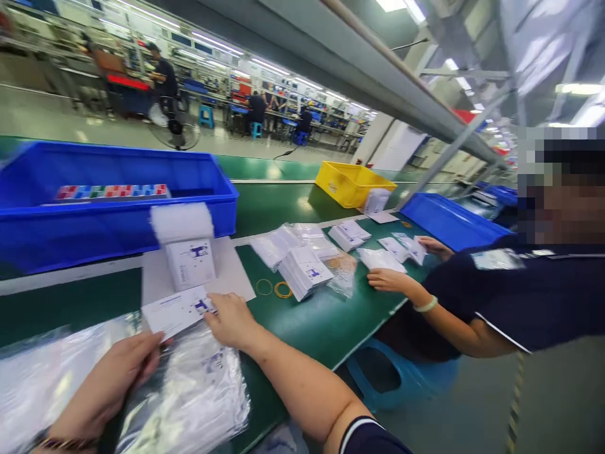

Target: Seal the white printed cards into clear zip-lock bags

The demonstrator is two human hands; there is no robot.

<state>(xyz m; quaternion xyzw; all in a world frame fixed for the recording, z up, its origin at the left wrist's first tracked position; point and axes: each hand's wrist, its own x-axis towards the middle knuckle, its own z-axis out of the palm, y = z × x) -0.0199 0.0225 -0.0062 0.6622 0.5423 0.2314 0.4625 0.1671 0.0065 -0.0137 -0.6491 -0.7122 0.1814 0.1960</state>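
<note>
A white printed leaflet [172,313] with a dark blue design at its right end is held between my two hands. My left hand [113,372] pinches its lower left corner. At the right end, my right hand [234,320] grips the edge, thumb below. Just behind stands a stack of similar leaflets [191,261], resting on a white sheet [231,271]. A pile of clear plastic bags [198,384] lies under and in front of the held leaflet. More clear bags [51,372] lie at the left, partly behind my left forearm.
A blue bin [198,217] holding colourful boxes stands behind the stack. Rubber bands [283,290] lie beside another leaflet stack [307,271]. At right a co-worker's hands [390,282] handle bagged leaflets. A yellow bin [352,183] and another blue bin [454,221] stand farther back.
</note>
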